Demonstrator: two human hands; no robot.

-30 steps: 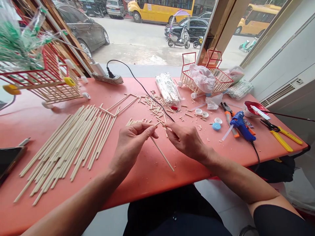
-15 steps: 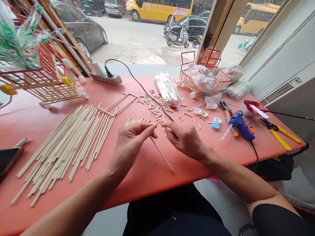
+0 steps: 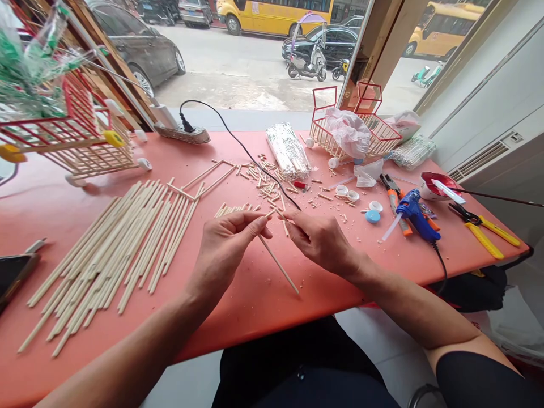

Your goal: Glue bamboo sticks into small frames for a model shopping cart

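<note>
Over the middle of the table, my left hand [image 3: 227, 241] pinches a short wooden stick whose tip pokes out past the thumb. Close by on the right, my right hand [image 3: 321, 241] pinches another wooden stick, its end nearly meeting the first. A longer wooden stick [image 3: 279, 265] slants down toward the table's front from below my left fingers; whether it joins the held pieces is hidden. Left of my hands lies a broad row of long wooden sticks [image 3: 106, 249]. An angular stick frame [image 3: 198, 195] rests at their upper end, and shorter sticks [image 3: 232, 209] lie just behind my left hand.
Cut stick pieces [image 3: 263, 184] litter the table behind my hands, with a black cable [image 3: 238, 141] crossing them. To the right lie a blue glue gun [image 3: 416, 215], orange-handled pliers [image 3: 395, 198] and yellow-handled cutters [image 3: 487, 229]. Stick-built carts [image 3: 91, 153] stand at both back corners.
</note>
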